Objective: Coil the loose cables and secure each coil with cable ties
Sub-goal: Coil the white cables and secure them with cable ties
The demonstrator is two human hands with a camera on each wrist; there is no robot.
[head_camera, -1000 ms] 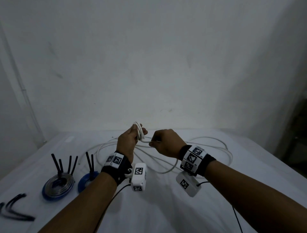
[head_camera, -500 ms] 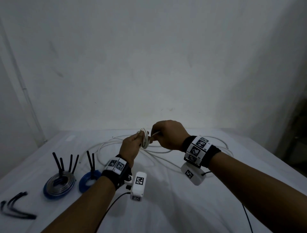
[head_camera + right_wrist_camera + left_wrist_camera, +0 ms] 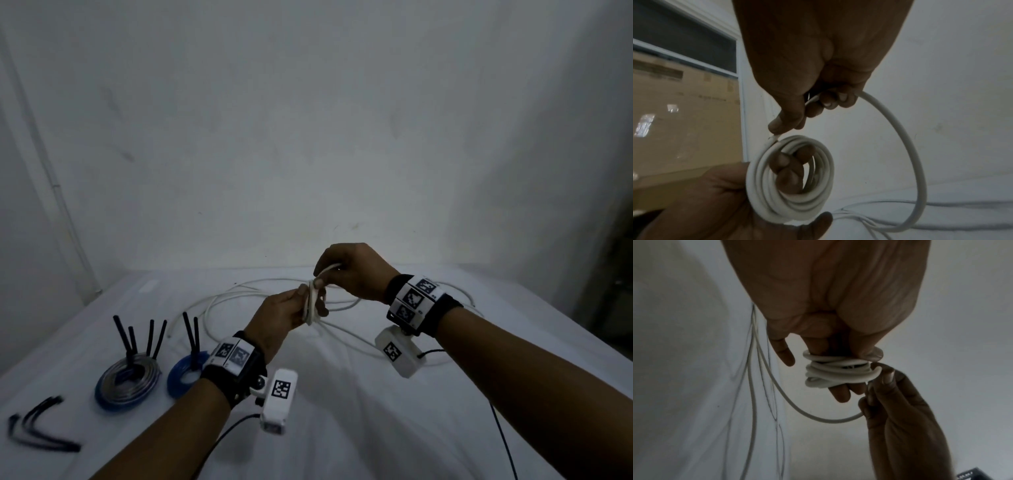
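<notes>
Two hands are sharing the winding: the left hand (image 3: 281,313), fingers (image 3: 786,164) threaded through the white coil (image 3: 790,178), is anchoring it, while the right hand (image 3: 356,274), fingers clamped on the trailing cable (image 3: 906,146), is feeding another turn.

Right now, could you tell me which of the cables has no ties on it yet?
The white cable, part-wound around the left hand; both blue coils carry black ties.

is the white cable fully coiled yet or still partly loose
Partly loose. The left hand holds a small coil around its fingers, while the right hand feeds more white cable, which lies looped across the table.
</notes>
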